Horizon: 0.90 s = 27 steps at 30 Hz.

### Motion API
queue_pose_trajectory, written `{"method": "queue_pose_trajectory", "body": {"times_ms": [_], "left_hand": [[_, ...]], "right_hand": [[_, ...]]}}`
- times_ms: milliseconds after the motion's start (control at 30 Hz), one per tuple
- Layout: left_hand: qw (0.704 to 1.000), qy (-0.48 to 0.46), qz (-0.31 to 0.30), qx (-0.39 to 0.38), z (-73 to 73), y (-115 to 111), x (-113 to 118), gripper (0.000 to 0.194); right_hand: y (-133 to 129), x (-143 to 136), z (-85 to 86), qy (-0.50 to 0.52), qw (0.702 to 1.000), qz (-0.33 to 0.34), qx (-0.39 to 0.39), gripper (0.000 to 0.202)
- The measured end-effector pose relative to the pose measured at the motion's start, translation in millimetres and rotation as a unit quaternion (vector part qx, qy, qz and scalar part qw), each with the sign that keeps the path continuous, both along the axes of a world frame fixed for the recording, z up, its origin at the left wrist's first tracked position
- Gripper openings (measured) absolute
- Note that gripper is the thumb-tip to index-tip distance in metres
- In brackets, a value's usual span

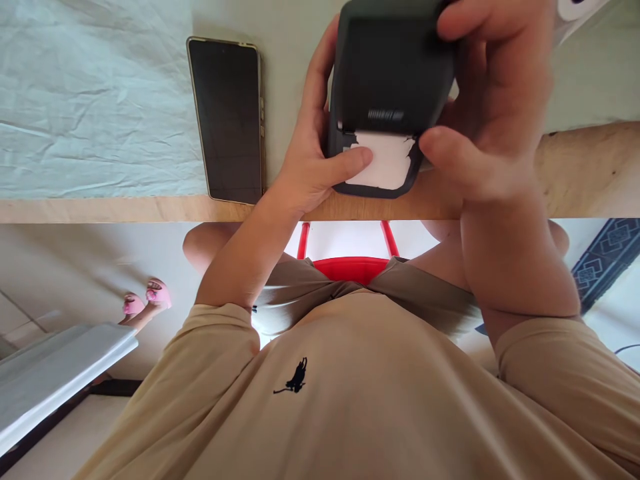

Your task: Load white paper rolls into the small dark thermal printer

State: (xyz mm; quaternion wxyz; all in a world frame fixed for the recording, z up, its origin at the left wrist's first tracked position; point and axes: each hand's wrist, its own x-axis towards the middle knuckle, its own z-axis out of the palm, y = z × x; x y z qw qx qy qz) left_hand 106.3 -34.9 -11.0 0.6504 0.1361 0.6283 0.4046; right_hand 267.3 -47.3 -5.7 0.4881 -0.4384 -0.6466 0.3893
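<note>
Near the table's front edge I hold a black handheld device [395,73] with small blurred lettering. A white paper piece [387,163] with ragged edges lies on its lower part. My left hand [320,140] wraps round the device's left side, its thumb pressing on the paper. My right hand [493,100] is at the right side, with a fingertip on the upper right corner and the thumb at the right edge beside the paper. Its other fingers are partly hidden behind the device.
A dark-screened phone [227,120] lies left of my left hand on the table, whose wooden edge [125,210] shows. A light crumpled cloth [100,100] spreads at the left. A white roll [575,10] is at the top right. Another person's feet in pink sandals [157,293] show on the floor.
</note>
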Motion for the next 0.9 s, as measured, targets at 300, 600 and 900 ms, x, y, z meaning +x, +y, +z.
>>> {"method": "queue_pose_trajectory", "body": {"times_ms": [300,600,900], "left_hand": [[0.949,-0.173,-0.146,0.218,3.7,-2.9,-8.3,0.046],[0.914,-0.167,-0.202,0.311,-5.4,-8.1,-7.6,0.043],[0.863,-0.207,-0.237,0.396,-70.5,20.2,-7.4,0.068]], "right_hand": [[-3.9,-4.2,14.8,-0.048,0.992,0.022,-0.118,0.048],[-5.5,0.3,10.2,-0.066,0.993,0.015,-0.094,0.05],[-3.1,2.4,5.3,-0.048,0.996,0.022,-0.078,0.053]]}}
